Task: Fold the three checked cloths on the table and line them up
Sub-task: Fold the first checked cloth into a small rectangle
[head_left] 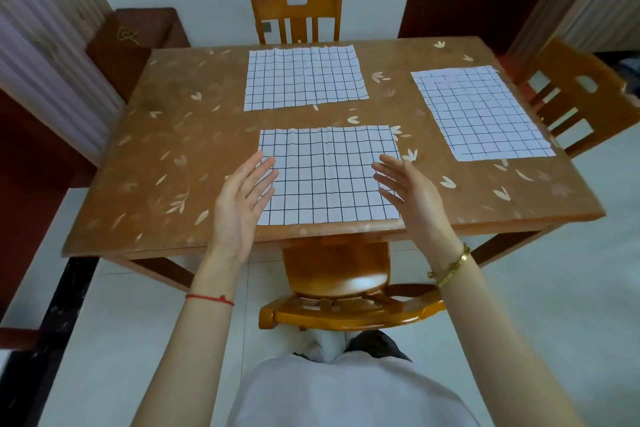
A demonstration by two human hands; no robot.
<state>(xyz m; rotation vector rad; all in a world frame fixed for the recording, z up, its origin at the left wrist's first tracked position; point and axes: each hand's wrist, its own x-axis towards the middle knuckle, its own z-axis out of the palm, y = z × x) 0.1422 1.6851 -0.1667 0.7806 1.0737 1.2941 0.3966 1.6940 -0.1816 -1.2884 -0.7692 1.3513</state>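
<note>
Head view: both hands spread and empty, my left hand (239, 198) and right hand (412, 198) flank the near checked cloth (329, 177). All three lie flat, far cloth (304, 78) and right cloth (481, 113) well apart. Folding unstarted; next, I pinch the near corners.

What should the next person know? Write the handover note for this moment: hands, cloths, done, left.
Left hand open, holding nothing, over the near cloth's left edge.
Right hand open, holding nothing, over its right edge.
Far cloth and right cloth lie flat on the table, apart.
Done: nothing; all three lie unfolded.
Left: fold each, then line them up.
</note>
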